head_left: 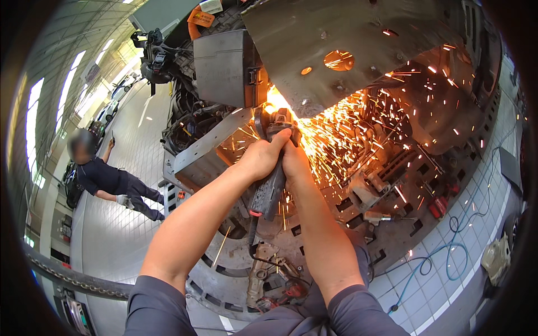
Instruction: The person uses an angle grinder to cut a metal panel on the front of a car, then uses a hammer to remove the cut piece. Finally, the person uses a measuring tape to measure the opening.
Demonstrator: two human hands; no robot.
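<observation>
An angle grinder [268,190] with a dark body and a trailing cord is gripped in both my bare hands. My left hand [261,159] wraps round its body from the left, thumb near the gear head. My right hand [295,162] closes on it from the right, just behind the head. At the lower corner of a large grey metal panel [305,56], the grinder's head meets a bright glow. Orange sparks [330,140] spray away to the right and downward. The glare hides the exact contact point. Left of the head stands a grey box-like metal part [219,67].
A slotted metal platform [224,269] lies below, bearing metal parts [269,274] and a red tool [437,207]. Blue hose [457,246] coils on the tiled floor at right. Another person [106,173] in dark clothes stands at left. A chain-edged rail [84,283] crosses lower left.
</observation>
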